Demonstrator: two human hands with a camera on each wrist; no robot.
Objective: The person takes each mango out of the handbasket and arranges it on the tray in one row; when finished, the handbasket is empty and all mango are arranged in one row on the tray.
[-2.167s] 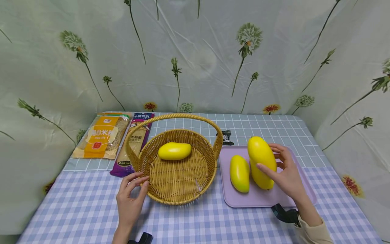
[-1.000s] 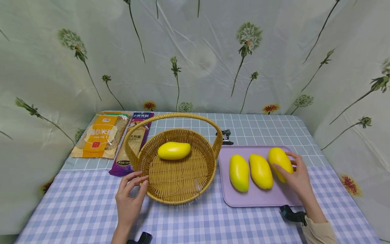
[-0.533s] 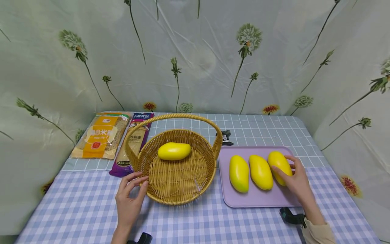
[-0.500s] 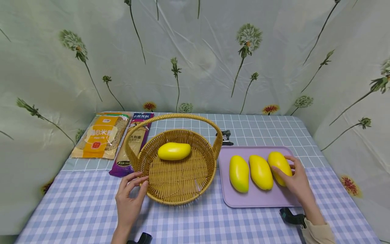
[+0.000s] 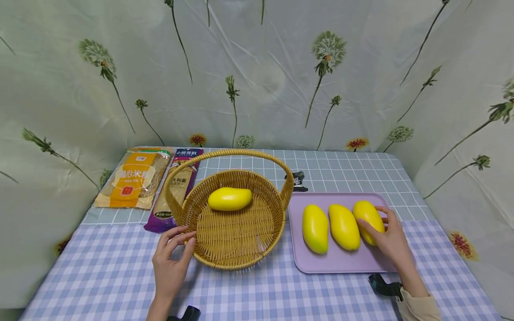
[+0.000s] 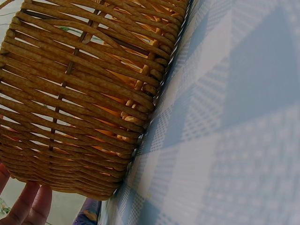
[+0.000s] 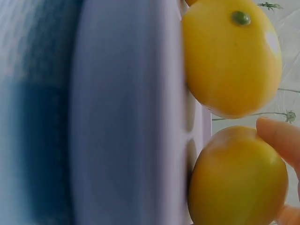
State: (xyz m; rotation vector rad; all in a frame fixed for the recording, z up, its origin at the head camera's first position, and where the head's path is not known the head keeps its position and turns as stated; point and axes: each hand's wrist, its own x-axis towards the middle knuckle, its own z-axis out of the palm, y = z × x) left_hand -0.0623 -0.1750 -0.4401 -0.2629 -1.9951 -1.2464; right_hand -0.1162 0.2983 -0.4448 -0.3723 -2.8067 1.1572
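Note:
My right hand (image 5: 391, 234) holds a yellow mango (image 5: 368, 220) at the right of the lilac tray (image 5: 321, 265), its thumb on the near left side and its fingers round the far right side. Two more mangoes lie beside it, the middle one (image 5: 344, 226) and the left one (image 5: 315, 228). In the right wrist view the held mango (image 7: 236, 180) sits low over the tray's edge, below another mango (image 7: 234, 56). My left hand (image 5: 172, 258) grips the rim of the wicker basket (image 5: 237, 263) at its left. Inside the basket, a mango (image 5: 230, 199) lies crosswise near the back.
The basket's tall arched handle (image 5: 229, 152) rises over it. Left of it lie a purple noodle packet (image 5: 176, 187) and an orange-labelled bag (image 5: 134, 178). A small black packet (image 5: 298, 181) is behind the tray, on the checked tablecloth (image 5: 257, 294).
The mango in my right hand has come down from over the middle mango to the tray's right side, where it stays in my fingers. My left hand and the basket have stayed put.

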